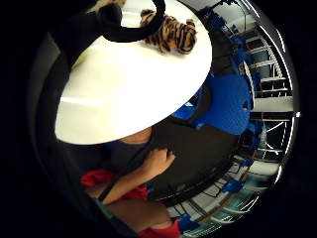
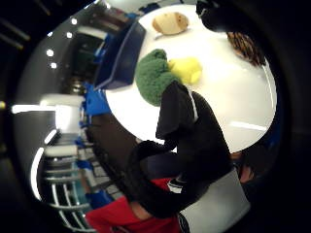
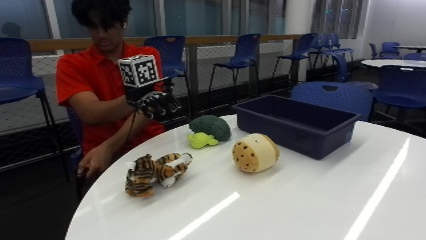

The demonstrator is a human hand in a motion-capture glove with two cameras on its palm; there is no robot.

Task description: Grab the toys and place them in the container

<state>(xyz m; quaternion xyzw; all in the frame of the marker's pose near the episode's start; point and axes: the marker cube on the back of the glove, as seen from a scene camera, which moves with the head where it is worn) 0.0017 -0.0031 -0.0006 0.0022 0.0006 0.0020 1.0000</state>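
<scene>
the gloved right hand (image 3: 158,104) hovers empty, fingers loosely curled, above the broccoli toy (image 3: 208,130) near the container (image 3: 296,125), apparently readying a grasp.

- The person wears a short-sleeved red polo shirt (image 3: 86,75) with a collar.
- The gloved right hand (image 3: 156,104) is covered by a black fabric glove with pale markings across the fingers and knuckles.
- In the thumb side palm view, the glove's black fingers (image 2: 177,109) look matte and thick, with a black strap loop (image 2: 141,179) curving beside them.
- The bare left hand (image 3: 92,162) carries no glove; its forearm is uncovered below the red sleeve.
</scene>
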